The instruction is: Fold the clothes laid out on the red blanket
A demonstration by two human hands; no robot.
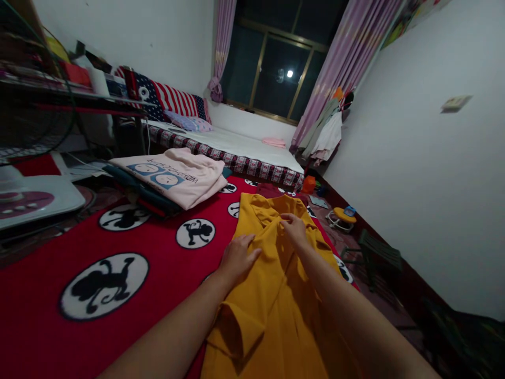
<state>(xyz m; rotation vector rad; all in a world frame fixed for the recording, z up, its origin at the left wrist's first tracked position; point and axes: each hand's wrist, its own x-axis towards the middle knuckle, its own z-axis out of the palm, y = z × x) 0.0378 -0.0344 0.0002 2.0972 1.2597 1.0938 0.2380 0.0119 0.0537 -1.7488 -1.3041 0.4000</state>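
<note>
A mustard-yellow garment [272, 295] with a collar and sleeves lies spread lengthwise before me on a red blanket [165, 273] printed with black monkeys in white ovals. My left hand [239, 255] rests on its left side, fingers apart, just above a sleeve cuff. Near the neckline my right hand [294, 229] pinches the yellow fabric between thumb and fingers. Beyond the collar, part of a dark red cloth [270, 189] shows. To the left sits a stack of folded clothes, topped by a pale pink shirt [189, 173] with a blue print.
A bed [236, 145] with a patterned side stands under the window. At left are a fan [31, 105], a cluttered desk [114, 100] and a white appliance [35, 202]. A yellow-topped stool [344, 215] and a dark folding chair [379, 252] stand along the right wall.
</note>
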